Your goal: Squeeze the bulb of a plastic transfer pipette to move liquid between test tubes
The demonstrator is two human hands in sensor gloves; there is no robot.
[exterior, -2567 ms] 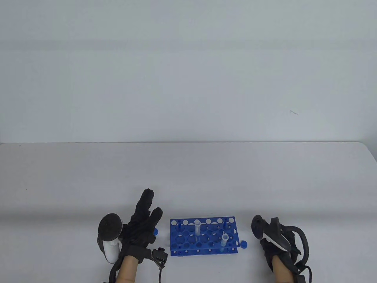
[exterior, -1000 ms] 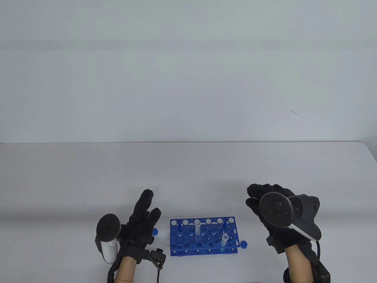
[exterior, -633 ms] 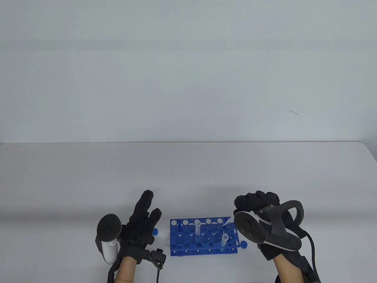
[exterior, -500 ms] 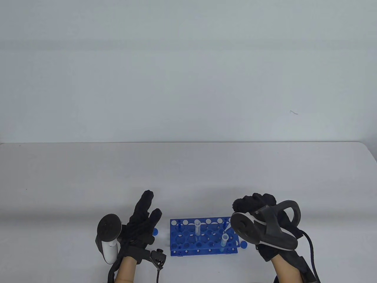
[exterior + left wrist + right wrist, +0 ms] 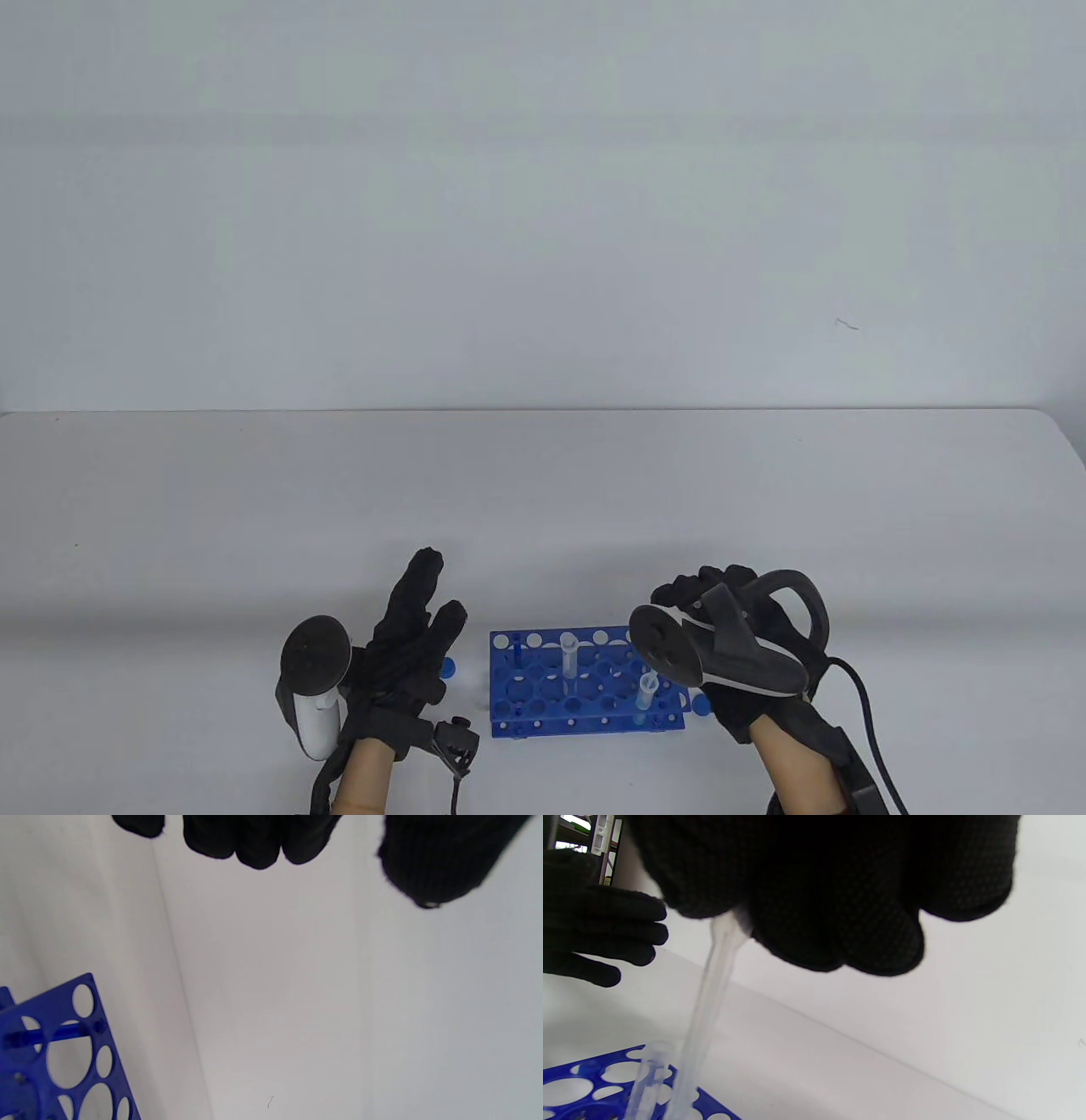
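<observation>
A blue tube rack (image 5: 543,709) stands near the table's front edge with two clear tubes, one at the middle (image 5: 569,655) and one at the right (image 5: 647,689). My right hand (image 5: 691,594) is closed in a fist around a translucent pipette (image 5: 712,993) above the rack's right end. The stem slants down past a tube (image 5: 649,1073) toward the rack (image 5: 581,1077), and its tip is out of view. The tracker hides the pipette in the table view. My left hand (image 5: 416,624) lies flat and empty to the left of the rack, with its fingers (image 5: 258,844) spread.
Two blue caps lie on the table, one at the rack's left (image 5: 448,669) and one at its right (image 5: 699,703). A corner of the rack (image 5: 63,1043) shows in the left wrist view. The white table stretches far behind the rack.
My right hand rose from the table at the right, holding the pipette, and moved left over the rack's right end. My left hand has stayed still.
</observation>
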